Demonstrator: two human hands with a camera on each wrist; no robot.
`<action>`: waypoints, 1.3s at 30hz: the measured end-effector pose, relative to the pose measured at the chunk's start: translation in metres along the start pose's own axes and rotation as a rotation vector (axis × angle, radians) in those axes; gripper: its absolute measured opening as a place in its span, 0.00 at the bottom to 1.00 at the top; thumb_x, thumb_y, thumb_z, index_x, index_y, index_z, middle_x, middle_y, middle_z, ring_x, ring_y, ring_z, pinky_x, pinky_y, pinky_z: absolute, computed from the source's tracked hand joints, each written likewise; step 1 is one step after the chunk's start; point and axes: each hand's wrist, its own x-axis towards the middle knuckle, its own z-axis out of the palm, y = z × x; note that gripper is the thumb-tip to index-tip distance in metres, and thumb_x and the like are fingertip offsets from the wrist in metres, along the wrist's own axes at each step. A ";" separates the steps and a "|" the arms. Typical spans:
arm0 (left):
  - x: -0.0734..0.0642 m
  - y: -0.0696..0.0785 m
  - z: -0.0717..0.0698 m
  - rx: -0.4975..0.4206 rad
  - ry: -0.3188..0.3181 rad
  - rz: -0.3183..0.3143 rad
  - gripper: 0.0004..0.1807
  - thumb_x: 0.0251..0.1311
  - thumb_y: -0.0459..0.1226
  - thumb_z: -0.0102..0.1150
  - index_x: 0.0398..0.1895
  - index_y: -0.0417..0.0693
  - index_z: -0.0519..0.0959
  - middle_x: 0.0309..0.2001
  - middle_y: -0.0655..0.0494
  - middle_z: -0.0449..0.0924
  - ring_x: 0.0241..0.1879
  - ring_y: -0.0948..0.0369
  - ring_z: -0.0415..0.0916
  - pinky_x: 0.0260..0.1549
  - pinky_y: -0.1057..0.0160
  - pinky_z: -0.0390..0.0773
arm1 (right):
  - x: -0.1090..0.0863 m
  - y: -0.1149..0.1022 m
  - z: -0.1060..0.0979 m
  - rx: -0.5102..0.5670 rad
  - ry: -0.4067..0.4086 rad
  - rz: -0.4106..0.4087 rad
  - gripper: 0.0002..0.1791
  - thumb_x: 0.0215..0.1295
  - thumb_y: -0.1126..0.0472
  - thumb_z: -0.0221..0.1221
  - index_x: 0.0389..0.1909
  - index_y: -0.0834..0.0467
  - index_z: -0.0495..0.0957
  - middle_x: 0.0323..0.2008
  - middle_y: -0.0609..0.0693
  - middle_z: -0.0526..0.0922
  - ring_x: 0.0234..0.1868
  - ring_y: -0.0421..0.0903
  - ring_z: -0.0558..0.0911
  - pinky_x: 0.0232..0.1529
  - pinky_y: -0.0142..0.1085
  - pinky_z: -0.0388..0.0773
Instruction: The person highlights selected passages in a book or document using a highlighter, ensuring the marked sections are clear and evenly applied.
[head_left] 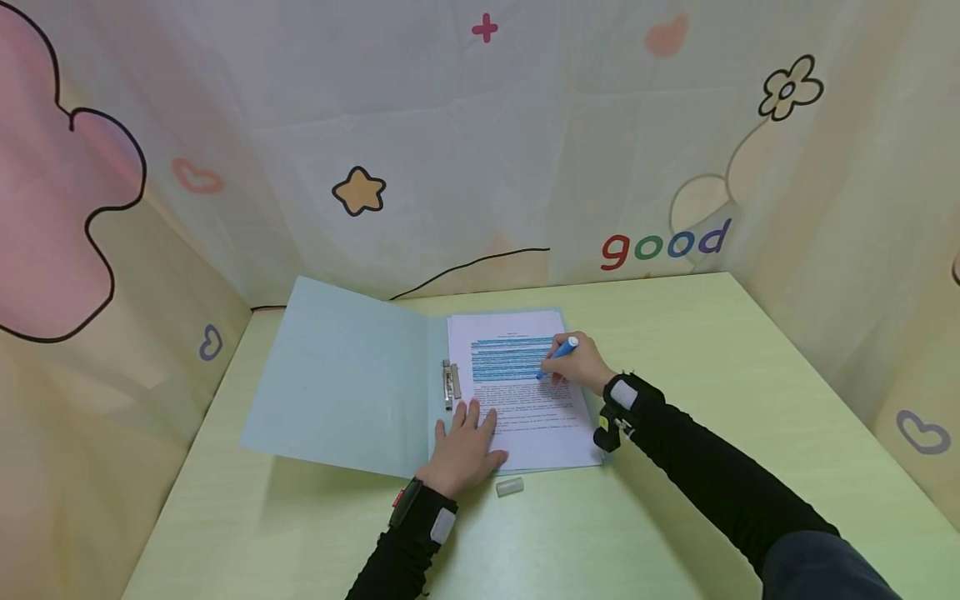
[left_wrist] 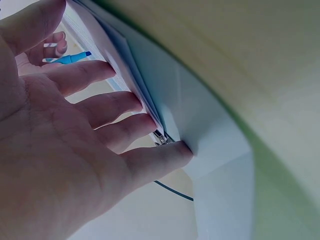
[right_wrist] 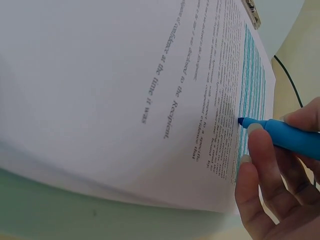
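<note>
The blue highlighter [head_left: 559, 350] is in your right hand [head_left: 588, 367], above the right part of the page, with its dark tip down at the printed lines, by the lower edge of the blue-marked block [head_left: 502, 360]. Your right fingers and thumb pinch its barrel, as the right wrist view shows closely; the pale end of the pen points up and to the right. The printed lines beneath that block are plain black.

The page [head_left: 547, 446] lies on the right side of a pale blue folder [head_left: 341, 375]; more than 1 sheet shows at its edges. Your left hand [head_left: 465, 448] rests across the page's lower left corner, fingers straight and spread, grasping nothing. Just above those fingertips, a metal clip [head_left: 448, 385] sits along the folder's spine. The cover is turned out to your left, and a shadow lies under its lower edge.

A small grey cap-like piece [head_left: 510, 487] lies on the table [head_left: 637, 550], just below the page and near your left thumb. You wear a dark band at each wrist, over black sleeves [head_left: 712, 467].

Behind the table hangs a pale printed cloth [head_left: 465, 150], with 1 orange star [head_left: 359, 192], 1 outlined flower [head_left: 790, 88] and the word "good" [head_left: 666, 243] in coloured letters.
</note>
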 end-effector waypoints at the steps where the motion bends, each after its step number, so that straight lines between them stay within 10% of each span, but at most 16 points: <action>1: 0.000 0.000 0.000 0.002 0.002 0.001 0.36 0.64 0.50 0.56 0.72 0.46 0.62 0.75 0.40 0.53 0.75 0.42 0.47 0.67 0.32 0.52 | 0.000 0.000 0.000 0.003 0.001 0.001 0.13 0.54 0.64 0.63 0.17 0.57 0.69 0.26 0.57 0.85 0.22 0.50 0.84 0.23 0.33 0.76; 39: -0.001 0.000 -0.001 -0.022 -0.010 -0.004 0.35 0.65 0.50 0.55 0.72 0.46 0.62 0.75 0.40 0.51 0.76 0.42 0.45 0.68 0.33 0.50 | 0.000 0.002 -0.005 0.005 -0.001 0.042 0.12 0.55 0.64 0.64 0.20 0.58 0.70 0.26 0.54 0.83 0.20 0.47 0.83 0.22 0.30 0.74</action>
